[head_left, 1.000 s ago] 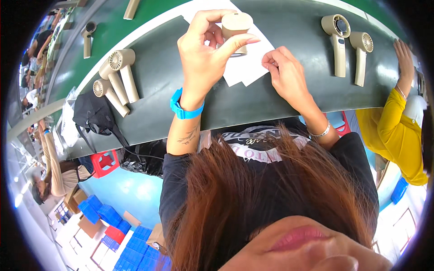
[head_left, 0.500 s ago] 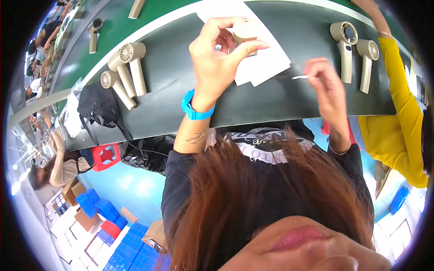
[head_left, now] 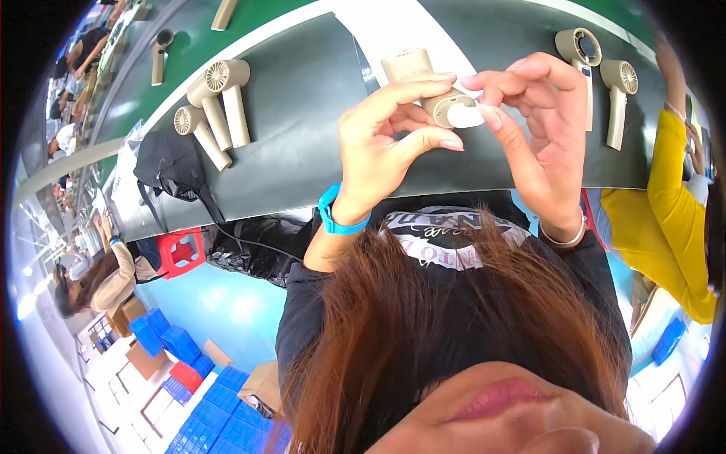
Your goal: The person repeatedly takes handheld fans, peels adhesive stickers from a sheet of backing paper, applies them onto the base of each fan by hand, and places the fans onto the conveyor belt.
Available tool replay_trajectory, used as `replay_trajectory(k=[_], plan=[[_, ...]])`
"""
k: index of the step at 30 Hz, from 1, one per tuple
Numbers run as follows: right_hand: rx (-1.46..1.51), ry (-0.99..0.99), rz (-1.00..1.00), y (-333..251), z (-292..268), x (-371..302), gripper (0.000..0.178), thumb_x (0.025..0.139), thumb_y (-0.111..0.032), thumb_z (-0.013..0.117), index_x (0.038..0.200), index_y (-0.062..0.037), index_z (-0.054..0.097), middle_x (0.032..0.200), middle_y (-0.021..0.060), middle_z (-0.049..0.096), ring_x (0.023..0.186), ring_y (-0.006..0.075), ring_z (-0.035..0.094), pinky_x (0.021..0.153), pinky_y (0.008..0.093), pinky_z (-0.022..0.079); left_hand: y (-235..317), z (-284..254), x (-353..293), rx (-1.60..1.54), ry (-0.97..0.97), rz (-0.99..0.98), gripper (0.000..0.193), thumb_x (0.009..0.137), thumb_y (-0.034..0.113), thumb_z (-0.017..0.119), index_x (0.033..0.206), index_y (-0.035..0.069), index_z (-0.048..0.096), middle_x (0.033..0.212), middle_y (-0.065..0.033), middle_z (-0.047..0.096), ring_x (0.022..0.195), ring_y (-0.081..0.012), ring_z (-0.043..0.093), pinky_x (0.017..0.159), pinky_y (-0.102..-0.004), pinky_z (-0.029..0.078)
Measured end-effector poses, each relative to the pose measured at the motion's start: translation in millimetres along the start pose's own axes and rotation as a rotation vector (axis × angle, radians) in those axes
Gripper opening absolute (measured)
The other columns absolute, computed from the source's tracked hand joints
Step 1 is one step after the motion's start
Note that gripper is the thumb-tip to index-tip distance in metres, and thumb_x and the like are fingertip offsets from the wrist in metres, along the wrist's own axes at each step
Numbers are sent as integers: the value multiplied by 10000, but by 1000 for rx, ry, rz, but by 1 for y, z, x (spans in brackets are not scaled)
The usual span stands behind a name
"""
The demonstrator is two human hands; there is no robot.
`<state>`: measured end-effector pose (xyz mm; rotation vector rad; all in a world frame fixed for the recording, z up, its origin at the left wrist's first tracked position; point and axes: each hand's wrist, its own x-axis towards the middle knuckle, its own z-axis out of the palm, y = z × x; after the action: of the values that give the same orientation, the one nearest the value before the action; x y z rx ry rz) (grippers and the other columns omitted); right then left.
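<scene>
"What's the left hand doing over there?"

"It's gripping a beige plastic handheld fan between thumb and fingers above the dark, smooth tabletop, with the oval end facing the near side."

"And the right hand?"

"It's pinching a small white rounded piece at that end; I can't tell whether the piece is lying flat."

"What else is lying around?"

"White paper is lying beyond, on the far side. Three beige fans are lying left, near a black fabric backpack; two similar fans are lying right."
</scene>
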<state>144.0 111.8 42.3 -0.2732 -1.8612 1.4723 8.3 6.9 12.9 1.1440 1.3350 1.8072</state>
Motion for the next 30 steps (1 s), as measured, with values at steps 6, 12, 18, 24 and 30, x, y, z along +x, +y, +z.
replay_trajectory(k=[6,12,18,24,30], plan=[[-53,-10,87,-9,2,-3,391,831,107,536,1138,-19,329,889,113,550,972,227,587,853,317,462,1,-3,-3,-82,-53,-63,377,745,-123,630,1113,-87,558,1137,-188,588,829,-204,658,707,-290,579],[-104,-10,80,-11,0,-3,372,835,104,537,1121,-17,332,907,119,559,964,208,586,848,312,464,0,1,-3,-113,-67,-64,365,756,-127,616,1114,-89,558,1162,-206,573,841,-196,651,736,-285,568],[-117,1,110,-12,2,-3,355,838,89,547,1108,-16,341,912,125,564,954,200,586,840,308,465,-1,0,-4,-101,-63,-58,362,758,-126,615,1113,-91,559,1173,-211,568,842,-194,648,747,-279,561],[-123,11,119,-13,1,-4,350,837,71,561,1100,-19,348,913,122,570,944,189,585,830,299,463,-3,2,-2,-119,-61,-53,361,757,-125,619,1111,-86,565,1169,-207,571,854,-186,643,748,-275,560],[-155,4,121,-15,1,-3,366,819,94,559,1098,-20,351,922,119,573,925,171,586,819,290,464,-3,2,-3,-125,-48,-57,366,750,-120,635,1108,-76,572,1172,-203,568,874,-177,634,761,-274,557]])
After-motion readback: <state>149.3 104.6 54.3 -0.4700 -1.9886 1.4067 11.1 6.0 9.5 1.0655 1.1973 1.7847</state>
